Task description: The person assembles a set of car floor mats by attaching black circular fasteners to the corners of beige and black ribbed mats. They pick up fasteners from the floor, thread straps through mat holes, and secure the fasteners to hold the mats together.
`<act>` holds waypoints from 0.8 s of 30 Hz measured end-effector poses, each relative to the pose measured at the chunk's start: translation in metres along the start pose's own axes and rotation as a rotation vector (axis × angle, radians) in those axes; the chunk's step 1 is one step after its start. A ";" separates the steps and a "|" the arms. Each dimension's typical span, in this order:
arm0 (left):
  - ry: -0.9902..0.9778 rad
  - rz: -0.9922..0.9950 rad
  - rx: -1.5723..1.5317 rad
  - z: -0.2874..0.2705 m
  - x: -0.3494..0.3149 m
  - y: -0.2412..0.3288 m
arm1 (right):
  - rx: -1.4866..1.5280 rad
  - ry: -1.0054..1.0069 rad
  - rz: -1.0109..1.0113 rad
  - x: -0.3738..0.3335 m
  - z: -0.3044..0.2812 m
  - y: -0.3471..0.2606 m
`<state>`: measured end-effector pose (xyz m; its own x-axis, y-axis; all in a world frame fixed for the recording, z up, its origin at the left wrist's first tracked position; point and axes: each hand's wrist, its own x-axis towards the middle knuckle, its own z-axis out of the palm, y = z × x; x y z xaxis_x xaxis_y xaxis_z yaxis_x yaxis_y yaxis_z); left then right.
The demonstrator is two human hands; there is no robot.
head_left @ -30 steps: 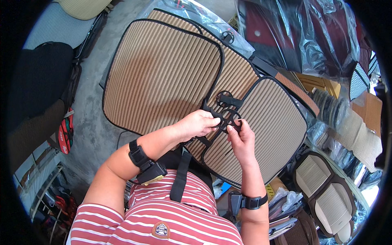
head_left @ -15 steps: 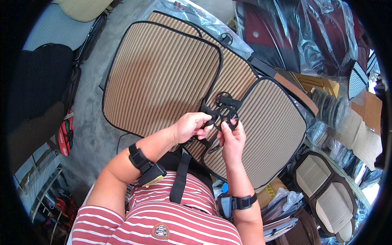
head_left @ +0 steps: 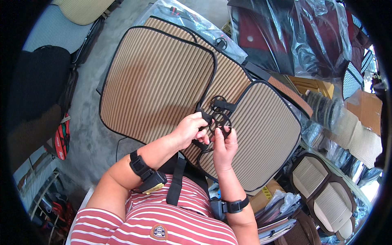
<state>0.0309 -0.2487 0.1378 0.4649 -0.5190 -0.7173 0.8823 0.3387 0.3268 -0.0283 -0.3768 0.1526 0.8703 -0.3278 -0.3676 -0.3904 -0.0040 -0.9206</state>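
Note:
Over ribbed tan seat covers with black edging, both my hands meet near the middle. My left hand point(head_left: 188, 130) pinches a black strap point(head_left: 205, 117) at the border of the large left panel point(head_left: 159, 77). My right hand point(head_left: 225, 150) grips a round black plastic disc point(head_left: 222, 119) with cut-out holes, thumb on its near side. Strap and disc touch or nearly touch; whether the strap is threaded through cannot be told. Just beyond lies a second black disc point(head_left: 218, 103) with a short strap point(head_left: 224, 106) on it. The smaller right panel point(head_left: 261, 134) extends beside my right hand.
A plastic-wrapped dark red and black bundle point(head_left: 281, 36) stands at the far right. Two-tone seat covers point(head_left: 326, 192) lie at the lower right, near stacked bagged goods point(head_left: 277, 208). On the left is a black seat cover point(head_left: 38, 90) beside the concrete floor point(head_left: 87, 122).
The whole view has shifted slightly, so the covers appear a little further left and lower. My hands keep their hold on the strap and disc, and the disc's tilt looks slightly different.

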 end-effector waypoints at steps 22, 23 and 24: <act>0.266 0.389 0.234 -0.078 -0.006 0.030 | -0.084 -0.194 0.487 -0.026 -0.073 0.064; 0.293 0.370 0.249 -0.086 0.001 0.023 | -0.018 -0.179 0.478 -0.030 -0.067 0.065; 0.320 0.352 0.265 -0.093 0.006 0.017 | 0.027 -0.189 0.474 -0.035 -0.071 0.081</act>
<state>0.0419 -0.1731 0.0813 0.7261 -0.1309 -0.6750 0.6853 0.2182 0.6949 -0.1121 -0.4331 0.1002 0.6392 -0.1108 -0.7610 -0.7501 0.1287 -0.6487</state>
